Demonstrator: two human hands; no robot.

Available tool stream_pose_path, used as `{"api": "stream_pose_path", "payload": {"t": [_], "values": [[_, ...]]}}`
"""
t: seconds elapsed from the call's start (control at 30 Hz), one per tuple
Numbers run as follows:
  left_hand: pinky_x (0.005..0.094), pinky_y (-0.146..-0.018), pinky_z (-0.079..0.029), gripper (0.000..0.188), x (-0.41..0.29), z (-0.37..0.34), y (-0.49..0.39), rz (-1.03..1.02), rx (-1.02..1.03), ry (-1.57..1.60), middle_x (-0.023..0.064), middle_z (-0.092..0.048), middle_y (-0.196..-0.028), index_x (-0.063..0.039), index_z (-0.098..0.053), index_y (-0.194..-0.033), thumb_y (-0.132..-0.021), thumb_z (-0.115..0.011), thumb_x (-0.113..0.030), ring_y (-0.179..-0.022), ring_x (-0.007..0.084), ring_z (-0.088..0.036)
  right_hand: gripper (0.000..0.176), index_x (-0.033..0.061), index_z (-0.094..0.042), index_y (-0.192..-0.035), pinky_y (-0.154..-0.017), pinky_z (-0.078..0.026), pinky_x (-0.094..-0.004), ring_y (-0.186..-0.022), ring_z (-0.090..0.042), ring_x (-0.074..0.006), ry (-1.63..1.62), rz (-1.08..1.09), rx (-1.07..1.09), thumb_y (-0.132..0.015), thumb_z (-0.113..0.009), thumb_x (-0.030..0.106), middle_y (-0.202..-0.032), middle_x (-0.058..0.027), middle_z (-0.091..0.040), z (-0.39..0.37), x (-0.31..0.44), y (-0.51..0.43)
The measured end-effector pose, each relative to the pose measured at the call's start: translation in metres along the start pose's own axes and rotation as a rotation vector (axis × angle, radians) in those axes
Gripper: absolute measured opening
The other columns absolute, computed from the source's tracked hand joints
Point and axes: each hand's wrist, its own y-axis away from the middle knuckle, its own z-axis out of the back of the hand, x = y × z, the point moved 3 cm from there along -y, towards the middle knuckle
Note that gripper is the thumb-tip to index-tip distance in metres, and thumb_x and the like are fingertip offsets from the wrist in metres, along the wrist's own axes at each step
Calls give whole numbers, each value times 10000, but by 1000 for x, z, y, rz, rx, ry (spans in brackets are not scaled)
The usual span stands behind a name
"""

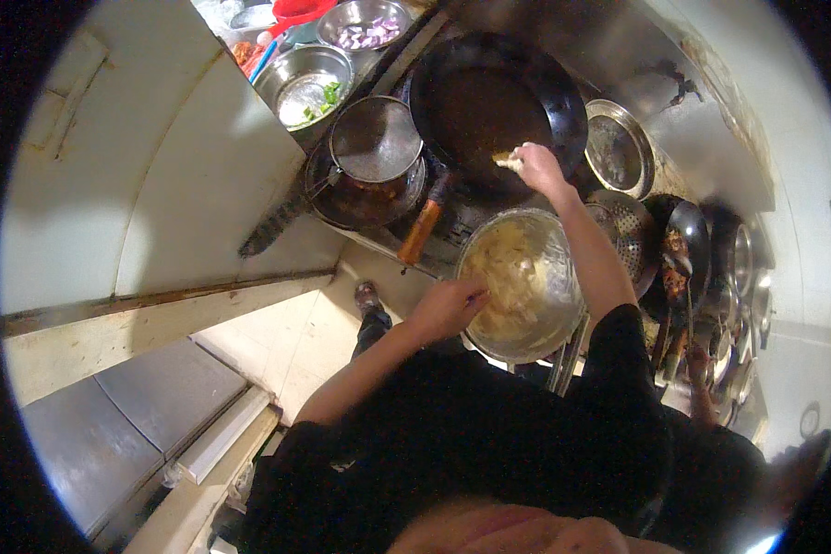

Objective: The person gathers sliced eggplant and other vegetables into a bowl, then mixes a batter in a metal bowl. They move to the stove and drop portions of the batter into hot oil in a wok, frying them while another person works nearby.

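A large dark wok (485,104) with dark liquid, perhaps oil, sits on the stove. Over its near right edge reaches my right hand (540,168), its fingertips closed on a pale, coated piece of food (507,162). Below the wok stands a metal bowl (519,284) with wet, yellowish batter inside and smeared on its wall. My left hand (450,307) is at the bowl's left rim with its fingers curled; whether they hold anything is unclear. A wooden handle (422,228) points from the wok towards the stove's front edge.
Left of the wok, a round mesh strainer (376,138) rests over a dark pan. Farther back are a bowl with green pieces (305,86) and a bowl of chopped onion (363,31). At right are a perforated ladle (616,235), another wok (689,256) and another person's hand (701,388).
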Motion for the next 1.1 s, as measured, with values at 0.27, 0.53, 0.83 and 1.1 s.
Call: {"api": "stream_pose_path", "payload": {"t": [0.27, 0.53, 0.83, 1.1], "values": [[395, -693, -531, 241, -9, 3, -1, -23, 4, -42, 175, -676, -886, -50, -669, -1028, -905, -602, -246, -776, 307, -669, 176, 115, -742, -918, -799, -518, -417, -881, -646, -328, 91, -90, 233, -777, -638, 129, -939, -142, -684, -26, -5, 2], [406, -708, -506, 224, -6, 12, -2, 90, 22, -39, 188, -662, -872, -66, -662, -1004, -889, -596, -246, -784, 336, -654, 151, -8, -642, -690, -648, -493, -446, -713, -615, -376, 110, 236, 93, -734, -553, 106, -755, -197, -641, 14, 8, 39], [284, -684, -503, 272, -3, 19, -28, 132, -162, 299, 83, -687, -812, 22, -637, -982, -931, -555, -232, -734, 144, -651, 268, 32, -666, -753, -691, -495, -456, -787, -629, -373, -116, -367, 264, -735, -612, 295, -816, -193, -653, -78, -2, 206], [262, -667, -501, 274, -12, 16, -42, 96, -74, 382, 58, -657, -789, 37, -637, -961, -930, -558, -224, -703, 111, -609, 230, 26, -650, -706, -617, -514, -422, -655, -618, -371, -90, -199, -98, -716, -601, 250, -646, -182, -615, -117, 11, 195]]}}
